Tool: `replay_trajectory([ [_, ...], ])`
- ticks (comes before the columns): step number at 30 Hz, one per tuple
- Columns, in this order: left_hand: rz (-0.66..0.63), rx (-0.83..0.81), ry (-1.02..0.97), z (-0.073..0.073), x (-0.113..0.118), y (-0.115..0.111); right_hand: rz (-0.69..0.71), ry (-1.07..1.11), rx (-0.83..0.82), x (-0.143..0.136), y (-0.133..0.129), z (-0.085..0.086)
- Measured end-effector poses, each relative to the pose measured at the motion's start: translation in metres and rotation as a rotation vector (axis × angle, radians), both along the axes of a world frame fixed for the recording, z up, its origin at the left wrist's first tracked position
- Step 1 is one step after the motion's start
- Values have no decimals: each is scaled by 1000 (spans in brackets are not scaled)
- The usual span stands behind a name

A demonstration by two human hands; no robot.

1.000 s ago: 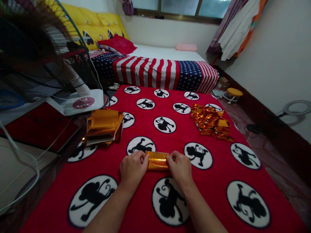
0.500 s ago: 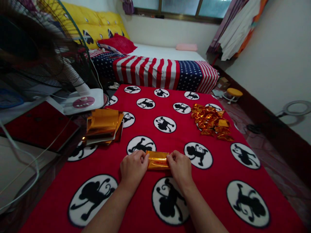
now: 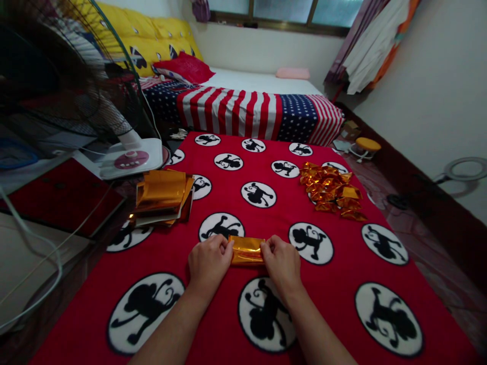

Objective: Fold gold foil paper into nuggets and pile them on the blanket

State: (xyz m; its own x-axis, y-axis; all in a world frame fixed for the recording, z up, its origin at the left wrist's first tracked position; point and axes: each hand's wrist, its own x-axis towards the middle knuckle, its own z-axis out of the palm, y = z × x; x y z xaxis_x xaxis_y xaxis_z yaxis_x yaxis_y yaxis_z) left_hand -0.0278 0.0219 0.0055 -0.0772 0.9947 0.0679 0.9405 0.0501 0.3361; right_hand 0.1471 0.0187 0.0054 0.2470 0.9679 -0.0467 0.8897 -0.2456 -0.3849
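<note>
A folded sheet of shiny gold foil paper [image 3: 247, 250] lies across the red monkey-print cloth [image 3: 213, 329], in front of me. Its left end is pinched by my left hand [image 3: 210, 259], thumb against curled fingers. My right hand [image 3: 282, 261] pinches the opposite end the same way. Between the hands the foil shows bright creases running lengthwise. To the left sits a stack of flat gold foil sheets [image 3: 162, 195], some edges uneven. On the right side of the cloth several folded gold foil pieces [image 3: 331, 190] lie in a cluster.
A fan [image 3: 125, 137] with a white base stands left, near a dark red panel [image 3: 57, 195] and loose white cables [image 3: 57, 263]. Behind the cloth is a bed [image 3: 243, 109] with a striped, starred cover. A yellow-topped stool [image 3: 368, 144] stands by the right wall.
</note>
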Motion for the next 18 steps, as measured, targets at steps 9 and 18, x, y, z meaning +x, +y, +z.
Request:
replay_trajectory([
  [9,28,-31,12,2,0,1,-2,-20,-17,0,0,0],
  [18,17,-8,12,-1,0,0,-5,-27,-13,-1,-1,0],
])
